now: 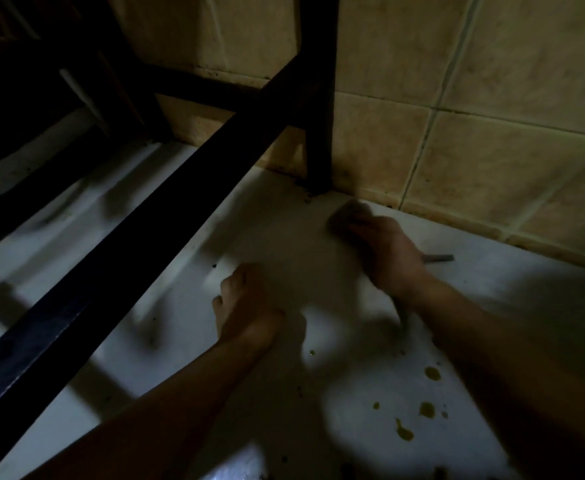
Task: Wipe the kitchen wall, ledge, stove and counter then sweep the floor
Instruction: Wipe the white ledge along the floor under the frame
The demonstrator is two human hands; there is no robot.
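My right hand point(384, 252) grips a dark, blurred sponge or cloth point(348, 216) and presses it on the white counter point(284, 244), close to the foot of a black frame post point(318, 147) and the beige tiled wall point(474, 143). My left hand point(246, 306) rests on the counter with its fingers curled loosely, holding nothing. Several yellow-green spill drops point(426, 408) and dark crumbs lie on the counter near the front right.
A black metal frame with a long diagonal bar point(118, 258) crosses the left half of the view above the counter. A small dark flat object point(438, 258) lies beside my right wrist near the wall. The left side is in deep shadow.
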